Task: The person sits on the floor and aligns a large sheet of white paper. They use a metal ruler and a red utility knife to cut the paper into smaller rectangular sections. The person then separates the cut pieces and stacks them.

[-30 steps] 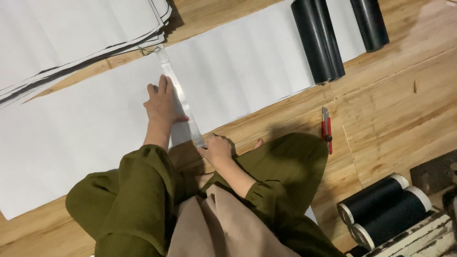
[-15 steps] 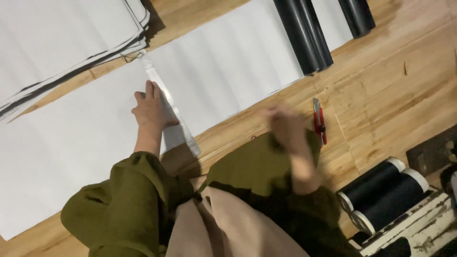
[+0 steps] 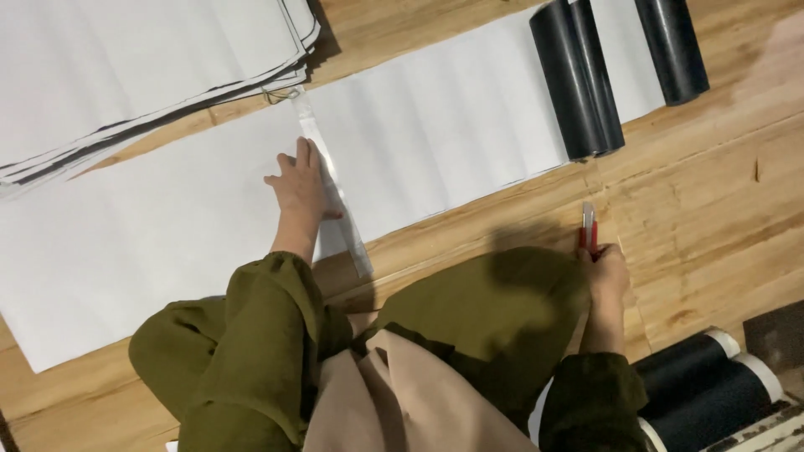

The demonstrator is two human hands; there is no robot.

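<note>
My left hand (image 3: 298,191) lies flat, fingers spread, on a long white sheet (image 3: 167,226) spread over the wooden floor, pressing beside a clear straight ruler (image 3: 335,197) that crosses the sheet. My right hand (image 3: 605,272) is out to the right on the floor boards, fingers closed around the handle of a red utility knife (image 3: 588,228) whose blade end points away from me. My olive-green sleeves and knees fill the lower middle of the view.
A stack of white sheets (image 3: 126,75) lies at the top left. Black rolls (image 3: 578,79) sit at the top right on the white sheet's end. Two more black rolls with white cores (image 3: 712,385) lie at the bottom right by a box edge.
My right hand left the ruler's near end and swung right to the red knife, closing on it. The left hand stayed pressed on the sheet beside the ruler.
</note>
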